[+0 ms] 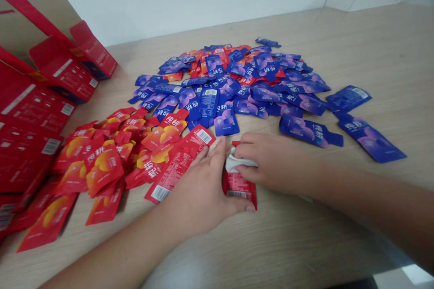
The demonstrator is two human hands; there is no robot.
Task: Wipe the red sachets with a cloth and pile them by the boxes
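A red sachet point(241, 184) lies flat on the table, barcode side up, partly covered by both hands. My left hand point(203, 192) rests along its left side, fingers stretched and spread, the thumb across its lower end. Bunched in my right hand point(262, 159) is a white tissue or cloth point(233, 163), pressed onto the upper part of that sachet. Another red sachet point(183, 160), also barcode side up, sits just left of my left hand and partly behind its fingers.
Orange-printed red sachets point(105, 162) form a heap at the left. Farther back is a pile of mostly blue sachets point(233, 83), with several loose blue sachets point(369, 137) at right. Red cartons point(30, 99) stand along the left edge of the wooden table point(373, 63); a white wall closes the back.
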